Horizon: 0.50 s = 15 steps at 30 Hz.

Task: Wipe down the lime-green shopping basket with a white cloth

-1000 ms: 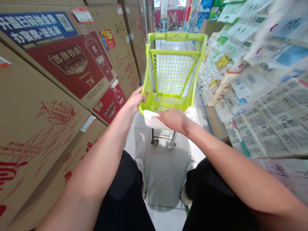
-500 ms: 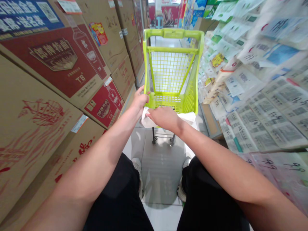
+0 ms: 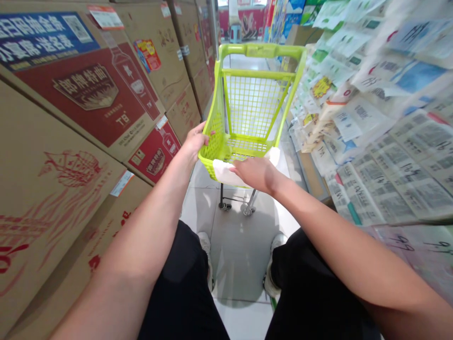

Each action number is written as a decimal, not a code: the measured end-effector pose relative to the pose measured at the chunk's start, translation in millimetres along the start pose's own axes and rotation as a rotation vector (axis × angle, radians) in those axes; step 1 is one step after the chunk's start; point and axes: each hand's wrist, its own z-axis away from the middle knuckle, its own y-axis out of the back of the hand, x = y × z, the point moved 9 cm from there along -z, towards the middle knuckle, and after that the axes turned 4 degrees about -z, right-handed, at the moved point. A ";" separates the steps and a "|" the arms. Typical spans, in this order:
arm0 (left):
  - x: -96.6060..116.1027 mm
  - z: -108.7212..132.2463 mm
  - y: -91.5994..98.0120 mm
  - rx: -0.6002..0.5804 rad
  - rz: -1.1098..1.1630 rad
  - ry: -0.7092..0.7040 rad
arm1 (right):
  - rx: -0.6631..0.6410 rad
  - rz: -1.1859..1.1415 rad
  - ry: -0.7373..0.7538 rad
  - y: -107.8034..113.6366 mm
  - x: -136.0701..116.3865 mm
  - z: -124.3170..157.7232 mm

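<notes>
A lime-green shopping cart (image 3: 260, 101) with a mesh basket stands right in front of me, turned slightly on its wheels. My left hand (image 3: 197, 140) grips the basket's near left rim, fingers bent over the edge. Across the near rim lies a white cloth (image 3: 226, 173), draped over the edge. My right hand (image 3: 255, 172) is closed on this cloth and presses it against the rim near the middle. Some of the cloth shows again to the right of that hand. Its fingers are partly hidden beneath the palm.
Stacked cardboard cartons (image 3: 99, 94) line the left side. Packaged goods with handwritten price tags (image 3: 382, 141) fill the right side, close to the cart. Tiled floor (image 3: 240, 255) lies between my feet. A blue stool (image 3: 235, 33) stands farther down the aisle.
The cart has swivelled, its near end swinging left. My left hand has moved slightly left with the rim, and my right hand has slid right along it with the cloth.
</notes>
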 end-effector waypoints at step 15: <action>-21.0 22.4 -40.0 0.147 0.091 0.044 | 0.132 -0.030 0.106 -9.4 -22.3 -15.7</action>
